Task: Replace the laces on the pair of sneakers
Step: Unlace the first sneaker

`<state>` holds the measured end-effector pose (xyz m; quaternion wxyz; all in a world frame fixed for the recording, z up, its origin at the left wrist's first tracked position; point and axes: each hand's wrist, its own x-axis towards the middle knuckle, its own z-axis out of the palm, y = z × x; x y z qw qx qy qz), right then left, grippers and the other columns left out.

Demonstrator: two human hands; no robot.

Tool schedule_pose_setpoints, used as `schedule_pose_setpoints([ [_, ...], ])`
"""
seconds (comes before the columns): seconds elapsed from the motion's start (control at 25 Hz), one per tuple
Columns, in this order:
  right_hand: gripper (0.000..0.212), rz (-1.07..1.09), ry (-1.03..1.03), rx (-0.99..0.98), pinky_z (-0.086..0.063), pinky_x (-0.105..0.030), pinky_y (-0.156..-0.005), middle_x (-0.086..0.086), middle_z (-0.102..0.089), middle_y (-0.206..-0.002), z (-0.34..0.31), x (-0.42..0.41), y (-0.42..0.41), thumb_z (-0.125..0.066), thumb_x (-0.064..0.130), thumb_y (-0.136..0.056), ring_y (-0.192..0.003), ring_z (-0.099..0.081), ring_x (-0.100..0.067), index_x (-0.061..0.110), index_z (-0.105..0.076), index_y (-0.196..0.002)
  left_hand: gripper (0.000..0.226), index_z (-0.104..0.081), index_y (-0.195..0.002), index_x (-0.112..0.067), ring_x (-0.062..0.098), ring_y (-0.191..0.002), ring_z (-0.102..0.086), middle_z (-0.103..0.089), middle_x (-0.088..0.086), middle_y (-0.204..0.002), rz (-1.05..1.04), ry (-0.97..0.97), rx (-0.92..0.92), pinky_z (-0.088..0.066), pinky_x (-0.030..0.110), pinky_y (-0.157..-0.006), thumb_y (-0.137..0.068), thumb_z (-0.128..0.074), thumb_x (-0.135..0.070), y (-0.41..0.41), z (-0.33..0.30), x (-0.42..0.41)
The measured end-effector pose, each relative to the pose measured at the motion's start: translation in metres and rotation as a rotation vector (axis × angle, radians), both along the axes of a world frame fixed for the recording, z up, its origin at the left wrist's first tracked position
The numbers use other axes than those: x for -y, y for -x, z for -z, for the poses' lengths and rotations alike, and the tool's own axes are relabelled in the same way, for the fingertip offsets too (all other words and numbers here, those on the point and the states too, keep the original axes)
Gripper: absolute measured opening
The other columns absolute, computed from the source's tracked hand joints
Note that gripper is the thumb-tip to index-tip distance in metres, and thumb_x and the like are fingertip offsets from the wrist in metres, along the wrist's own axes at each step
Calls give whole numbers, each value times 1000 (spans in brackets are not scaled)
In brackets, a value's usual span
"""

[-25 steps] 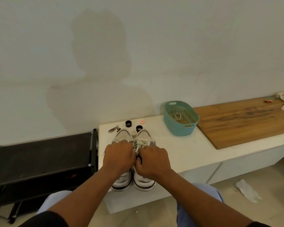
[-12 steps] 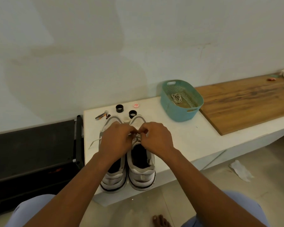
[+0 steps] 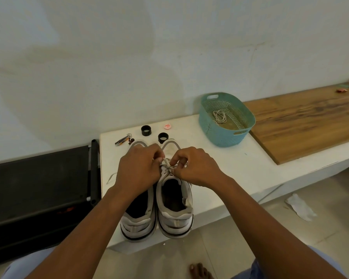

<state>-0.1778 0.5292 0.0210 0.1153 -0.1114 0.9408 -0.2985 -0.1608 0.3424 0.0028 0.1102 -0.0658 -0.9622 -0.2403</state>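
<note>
Seen from a head camera, looking down at a white ledge (image 3: 240,174) against a pale wall. At 6 o'clock on the ledge, stood a pair of white sneakers side by side, heels toward the viewer: left sneaker (image 3: 138,224) and right sneaker (image 3: 176,216) touching along their inner sides. Over the right sneaker's eyelets, curled the left hand (image 3: 138,172) and right hand (image 3: 195,168), each pinching the pale lace (image 3: 165,168) between fingertips. Trailed a loose lace end (image 3: 110,178) toward 9 o'clock. Beyond the toes, at 12 o'clock, lay a nail clipper (image 3: 123,140), two black rings (image 3: 145,130) and a small red-and-white disc (image 3: 167,126). At 2 o'clock, sat a teal perforated basket (image 3: 226,135) holding a coiled spare lace (image 3: 220,116). Farther toward 3 o'clock, rested a wooden board (image 3: 310,125). At 9 o'clock, stood a black rack (image 3: 38,178).
</note>
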Motion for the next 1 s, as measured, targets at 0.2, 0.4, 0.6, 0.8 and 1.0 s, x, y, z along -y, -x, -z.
schedule_pose_setpoints([
  [0.2,22,-49,54,14,-49,-28,-68,11,-71,-88,2,0,7,-77,28,-81,-82,-64,-10,34,-75,-102,9,-58,-100,-33,8,-77,-69,-72,-14,-81,-196,-472,-161,-53,33,-73,-99,-55,-25,4,-15,1],
  [0.4,6,-79,216,-16,-53,-32,-74,13,-71,-80,6,9,19,-81,30,-83,-79,-65,-6,28,-81,-89,7,-66,-100,-25,9,-84,-71,-73,-14,-84,-264,-718,-136,-58,37,-78,-97,-64,-19,5,-14,4],
  [0.6,0,19,607,48,-57,-32,-68,-1,-75,-77,-2,11,28,-81,13,-86,-69,-64,-10,13,-81,-86,35,-67,-112,-37,7,-99,-60,-65,-22,-106,-84,-395,44,-50,28,-79,-77,-73,-32,4,1,15],
  [0.8,11,133,998,119,-45,-25,-56,-13,-77,-90,-17,8,30,-76,8,-90,-72,-63,-15,1,-77,-99,16,-81,-96,-32,5,-82,-66,-74,-19,-86,102,-411,130,-51,23,-74,-85,-79,-43,2,0,0],
  [1.0,12,112,790,148,-46,-18,-58,-8,-79,-92,-16,0,31,-76,10,-91,-74,-65,-7,10,-80,-102,7,-82,-86,-24,10,-69,-69,-76,-12,-75,-21,-604,-31,-50,25,-66,-91,-77,-23,6,-10,9],
])
